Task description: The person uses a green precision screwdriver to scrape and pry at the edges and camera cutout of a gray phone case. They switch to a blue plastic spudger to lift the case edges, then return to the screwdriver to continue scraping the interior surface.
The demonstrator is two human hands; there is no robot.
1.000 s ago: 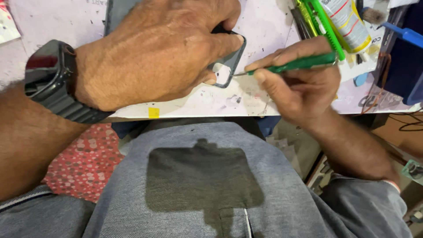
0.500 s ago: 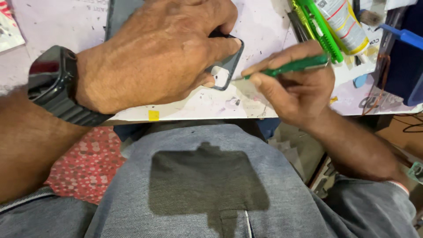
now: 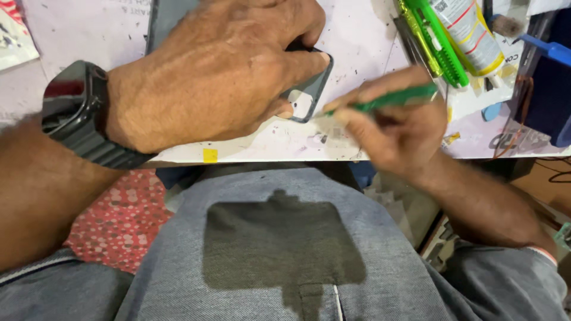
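My left hand (image 3: 220, 71) lies flat over a dark grey phone case (image 3: 312, 89) on the white worktop (image 3: 363, 41), pressing it down; only the case's corner with the camera cut-out shows past my fingers. A black smartwatch (image 3: 74, 110) sits on that wrist. My right hand (image 3: 392, 128) grips a thin green-handled tool (image 3: 392, 98) like a pen, its tip touching the worktop right beside the case's corner.
At the back right lie green and yellow tools (image 3: 434, 35), a white tube with a coloured label (image 3: 470, 30) and a blue-handled item (image 3: 547, 50). The worktop's front edge runs just above my grey-clothed lap (image 3: 285, 238). A red dotted cloth (image 3: 119, 220) sits lower left.
My right hand and the green tool have shifted slightly, the tip staying at the case's corner. My left hand keeps pressing on the case.
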